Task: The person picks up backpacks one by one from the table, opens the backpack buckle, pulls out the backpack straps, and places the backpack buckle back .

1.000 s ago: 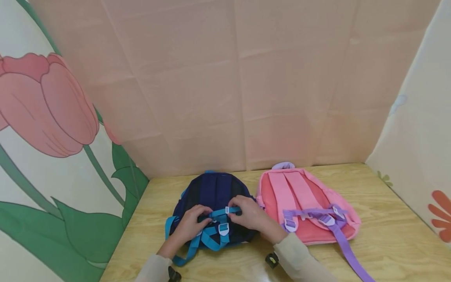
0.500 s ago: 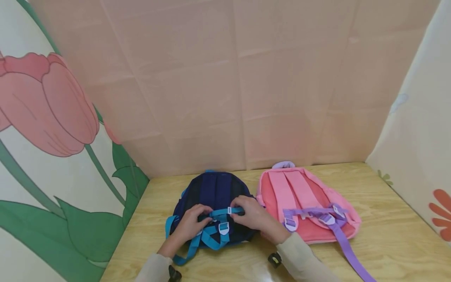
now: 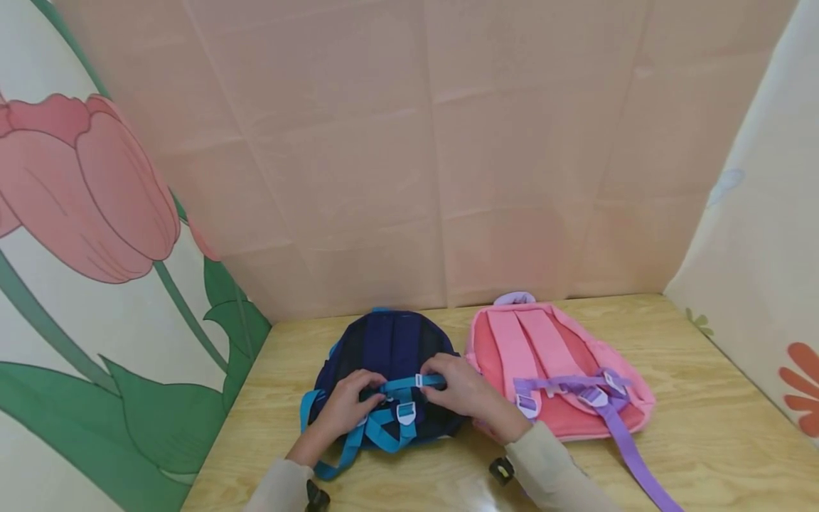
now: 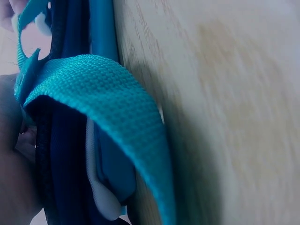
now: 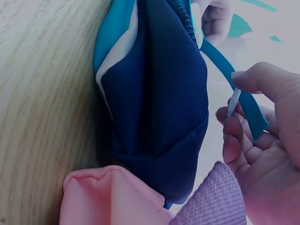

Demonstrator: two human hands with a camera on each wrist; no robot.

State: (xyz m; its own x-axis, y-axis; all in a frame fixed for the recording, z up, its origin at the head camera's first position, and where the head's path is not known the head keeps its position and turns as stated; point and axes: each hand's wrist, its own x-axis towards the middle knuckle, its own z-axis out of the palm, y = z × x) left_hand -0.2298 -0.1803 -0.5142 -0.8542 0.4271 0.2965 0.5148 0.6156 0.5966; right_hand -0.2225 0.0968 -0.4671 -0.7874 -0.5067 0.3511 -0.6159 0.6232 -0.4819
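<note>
A navy backpack [image 3: 392,338] lies on the table with its strap side up. Across it runs a blue webbing strap [image 3: 399,385], raised a little off the bag. My left hand [image 3: 348,404] pinches the strap's left end between thumb and fingers. Toward the other end, my right hand [image 3: 462,387] pinches a small white slider [image 5: 234,102] threaded on the strap; a short tail of webbing passes over the fingers. Loose blue webbing [image 4: 108,103] hangs beside my left wrist. A white buckle [image 3: 406,414] sits on another blue strap below.
A pink backpack [image 3: 563,419] with purple straps lies just right of the navy one, close to my right forearm. One long purple strap [image 3: 633,459] trails toward the table's front. Behind the wooden table [image 3: 691,384] stands a pinkish-beige covered wall [image 3: 435,156].
My right hand has shifted slightly to the right, and the white slider has moved with it along the blue strap. My left hand stays in place.
</note>
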